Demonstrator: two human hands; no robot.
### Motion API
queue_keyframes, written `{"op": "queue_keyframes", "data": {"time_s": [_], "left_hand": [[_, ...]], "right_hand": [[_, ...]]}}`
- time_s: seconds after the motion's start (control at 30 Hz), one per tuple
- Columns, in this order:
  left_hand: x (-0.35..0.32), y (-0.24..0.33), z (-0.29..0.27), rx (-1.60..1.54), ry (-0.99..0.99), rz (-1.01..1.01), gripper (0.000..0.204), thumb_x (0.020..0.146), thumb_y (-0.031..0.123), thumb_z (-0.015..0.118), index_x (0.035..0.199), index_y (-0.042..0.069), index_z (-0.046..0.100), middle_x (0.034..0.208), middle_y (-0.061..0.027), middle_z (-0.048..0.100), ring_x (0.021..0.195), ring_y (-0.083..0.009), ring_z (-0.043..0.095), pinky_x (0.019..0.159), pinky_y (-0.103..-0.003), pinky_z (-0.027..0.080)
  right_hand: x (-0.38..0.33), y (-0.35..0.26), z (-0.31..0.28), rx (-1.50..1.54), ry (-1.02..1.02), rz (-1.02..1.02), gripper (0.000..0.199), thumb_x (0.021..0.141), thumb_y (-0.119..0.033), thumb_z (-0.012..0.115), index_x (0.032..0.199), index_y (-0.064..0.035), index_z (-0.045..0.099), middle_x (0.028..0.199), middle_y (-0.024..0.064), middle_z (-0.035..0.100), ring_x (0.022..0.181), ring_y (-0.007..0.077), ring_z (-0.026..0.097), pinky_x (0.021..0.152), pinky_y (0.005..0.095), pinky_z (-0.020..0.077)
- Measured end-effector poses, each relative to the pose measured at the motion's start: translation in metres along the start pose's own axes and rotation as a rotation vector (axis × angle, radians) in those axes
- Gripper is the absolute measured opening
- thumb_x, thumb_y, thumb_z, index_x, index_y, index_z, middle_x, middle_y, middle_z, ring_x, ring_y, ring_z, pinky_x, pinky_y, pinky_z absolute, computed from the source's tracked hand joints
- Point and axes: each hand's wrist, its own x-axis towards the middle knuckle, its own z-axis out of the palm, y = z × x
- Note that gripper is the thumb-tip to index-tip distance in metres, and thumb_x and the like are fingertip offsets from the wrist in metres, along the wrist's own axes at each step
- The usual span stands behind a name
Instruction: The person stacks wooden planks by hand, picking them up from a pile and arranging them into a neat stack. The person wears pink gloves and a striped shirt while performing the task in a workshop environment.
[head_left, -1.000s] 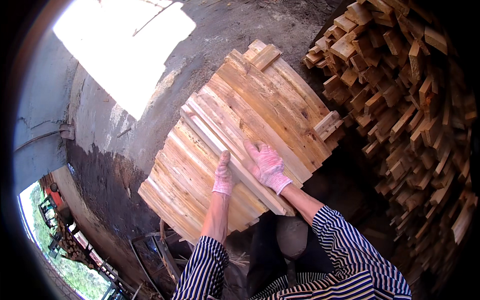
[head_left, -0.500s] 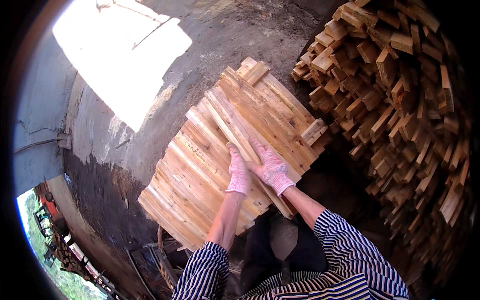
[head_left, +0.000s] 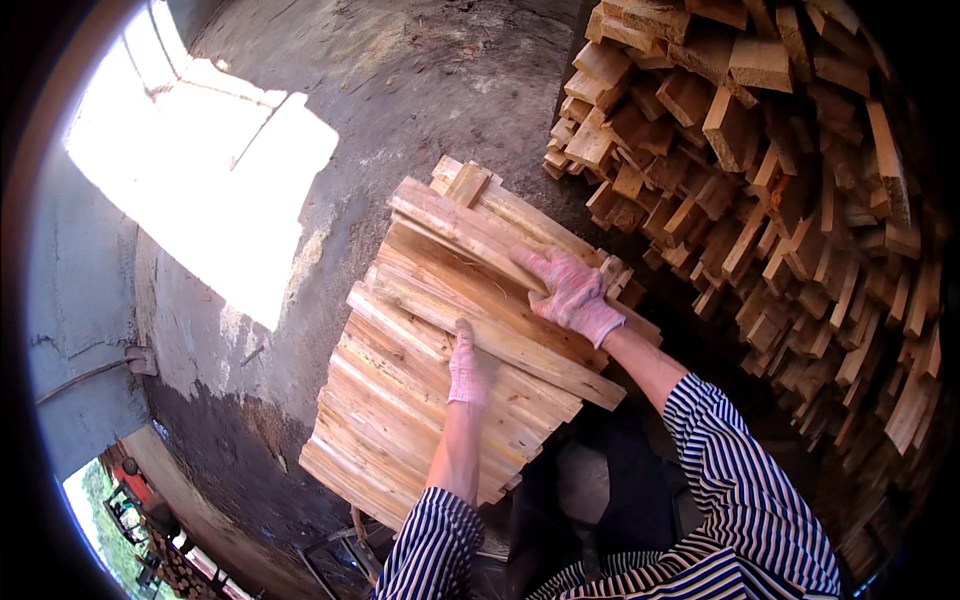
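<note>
My two hands wear pink-and-white knitted gloves over a stack of narrow wooden boards [head_left: 400, 410] laid side by side. My right hand [head_left: 575, 292] grips a board [head_left: 455, 228] near its nearer end; that board lies raised and tilted on the far right part of the stack. My left hand [head_left: 467, 370] is edge-on, fingers stretched forward, its tip against a loose board [head_left: 500, 345] that lies slantwise across the top. The underside of the left hand is hidden.
A tall pile of boards [head_left: 740, 130] with jutting ends rises at the right. A stained concrete floor [head_left: 450, 80] spreads beyond the stack, with a bright sunlit patch [head_left: 220, 150] at far left. Metal framing [head_left: 335, 555] stands at lower left, beside a grey wall [head_left: 85, 330].
My hands have moved apart, the right one rightward and away. The board under my right hand has shifted to the far side, while another loose board now lies between the hands.
</note>
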Motion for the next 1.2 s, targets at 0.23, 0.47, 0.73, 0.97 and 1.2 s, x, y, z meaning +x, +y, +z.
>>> {"op": "queue_keyframes", "data": {"time_s": [0.23,0.47,0.73,0.97,1.2], "left_hand": [[0.008,0.004,0.009,0.095,0.009,0.059,0.087,0.095,0.061,0.058,0.152,0.0,0.032,0.153,-0.0187,0.041,0.138,-0.0337,0.042,0.115,-0.046,0.037],[-0.021,0.034,0.098,0.074,0.002,0.015,0.09,0.096,0.064,0.054,0.155,0.003,0.026,0.153,-0.0222,0.039,0.139,-0.0353,0.041,0.114,-0.049,0.038],[-0.026,0.045,0.116,1.94,0.075,0.265,0.135,0.069,0.056,0.087,0.158,-0.004,0.004,0.162,-0.0346,0.01,0.152,-0.048,0.006,0.122,-0.059,0.012],[-0.027,0.043,0.111,2.177,0.098,0.237,0.136,0.067,0.05,0.088,0.157,-0.007,0.003,0.162,-0.0372,0.002,0.151,-0.0527,-0.004,0.121,-0.063,0.006],[-0.034,0.106,0.127,1.804,-0.283,0.006,0.11,0.075,0.053,0.082,0.154,-0.002,0.03,0.155,-0.0292,0.038,0.147,-0.0405,0.033,0.119,-0.046,0.029]], "right_hand": [[0.051,0.047,0.034,-0.078,-0.174,0.07,0.063,0.096,-0.027,0.06,0.154,-0.0359,0.038,0.139,0.0157,0.053,0.127,0.0344,0.053,0.105,0.0458,0.0461],[0.005,0.001,0.013,-0.224,0.087,-0.082,0.064,0.094,-0.042,0.063,0.153,-0.0358,0.04,0.135,0.0196,0.053,0.122,0.0356,0.056,0.103,0.0507,0.0453],[0.072,0.083,-0.016,0.247,0.035,0.098,0.045,0.102,-0.034,0.051,0.147,-0.0346,0.048,0.13,0.0135,0.057,0.112,0.0325,0.061,0.094,0.0407,0.0526],[0.075,0.093,0.014,-0.151,0.005,0.16,0.049,0.104,-0.034,0.042,0.152,-0.044,0.035,0.141,0.0103,0.051,0.127,0.0333,0.056,0.099,0.0443,0.0509],[0.002,0.009,-0.043,-0.061,0.059,0.28,0.048,0.098,-0.032,0.053,0.145,-0.0314,0.044,0.161,0.0169,0.029,0.141,0.0367,0.041,0.11,0.049,0.0418]]}}
